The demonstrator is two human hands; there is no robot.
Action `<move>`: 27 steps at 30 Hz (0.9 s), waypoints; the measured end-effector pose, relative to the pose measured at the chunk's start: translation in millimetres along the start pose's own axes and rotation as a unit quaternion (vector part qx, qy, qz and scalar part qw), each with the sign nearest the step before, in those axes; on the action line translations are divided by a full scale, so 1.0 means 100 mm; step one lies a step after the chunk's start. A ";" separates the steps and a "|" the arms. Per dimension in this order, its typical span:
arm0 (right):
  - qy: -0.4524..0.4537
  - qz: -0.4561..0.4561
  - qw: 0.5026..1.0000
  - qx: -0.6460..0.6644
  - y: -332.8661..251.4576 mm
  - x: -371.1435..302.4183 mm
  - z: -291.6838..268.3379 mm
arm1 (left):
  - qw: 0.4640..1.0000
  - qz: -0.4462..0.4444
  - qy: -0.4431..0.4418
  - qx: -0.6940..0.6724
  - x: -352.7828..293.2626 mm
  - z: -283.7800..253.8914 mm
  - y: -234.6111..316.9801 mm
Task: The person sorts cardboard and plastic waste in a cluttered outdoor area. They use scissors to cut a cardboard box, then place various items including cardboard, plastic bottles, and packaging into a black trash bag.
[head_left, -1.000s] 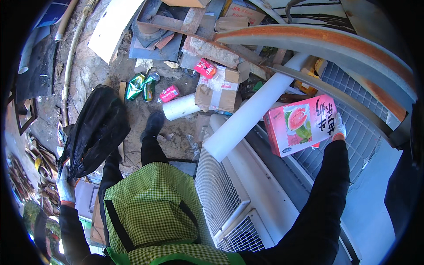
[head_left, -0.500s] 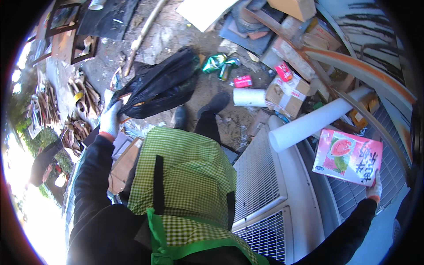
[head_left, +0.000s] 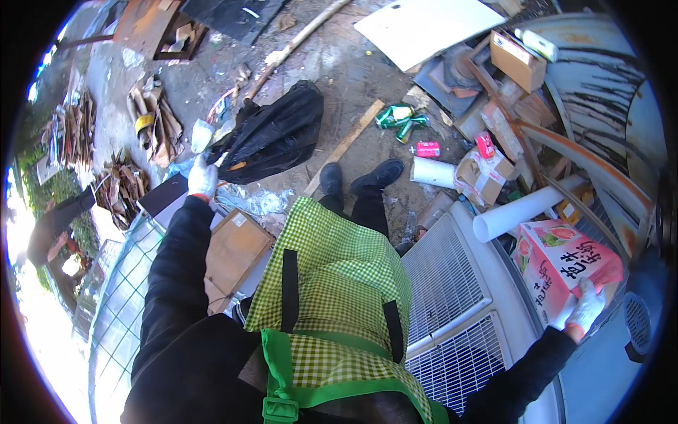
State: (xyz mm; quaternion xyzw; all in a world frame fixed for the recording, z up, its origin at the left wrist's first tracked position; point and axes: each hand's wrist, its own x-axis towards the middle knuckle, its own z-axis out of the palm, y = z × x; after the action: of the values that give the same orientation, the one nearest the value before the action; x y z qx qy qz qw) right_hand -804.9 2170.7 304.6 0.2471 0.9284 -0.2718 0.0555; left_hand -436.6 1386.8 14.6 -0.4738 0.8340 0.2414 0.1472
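Your left hand [head_left: 203, 178], in white glove, has its fingers closed around the gathered neck of one black bag [head_left: 275, 134]. Your right hand [head_left: 586, 311], gloved also, grasps the near end of one pink carton [head_left: 561, 265], which is above the grey grille at your right; whether it rests there, I cannot tell. So two things are already in hand, I judge; what the bag contains is hidden. Not taken up are two green cans [head_left: 402, 121], as far as I can count, and two pink cans [head_left: 428, 149], one beside a taped cardboard box [head_left: 487, 177]. Farther around lie two white tubes [head_left: 530, 210], one short, one long, and one wooden plank [head_left: 346, 147].
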 end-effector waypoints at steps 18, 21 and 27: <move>-0.161 -0.329 0.914 0.174 -1.61 -1.51 4.11 | 0.869 -0.143 -0.063 -0.470 -0.25 0.89 -0.84; -0.287 -0.190 0.933 0.104 -1.62 -1.48 4.59 | 0.920 -0.232 -0.015 -0.314 -0.45 0.88 -0.51; -0.276 -0.457 0.840 -0.095 -0.44 -0.45 3.33 | 0.905 -0.195 -0.004 -0.378 -0.54 1.15 -0.45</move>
State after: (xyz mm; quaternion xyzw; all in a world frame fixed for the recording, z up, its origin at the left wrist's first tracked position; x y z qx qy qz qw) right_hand -798.1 1942.1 54.8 -0.2972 0.9035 -0.2336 0.2019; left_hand -368.3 1468.5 -67.7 -0.6459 0.5709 0.5068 0.0044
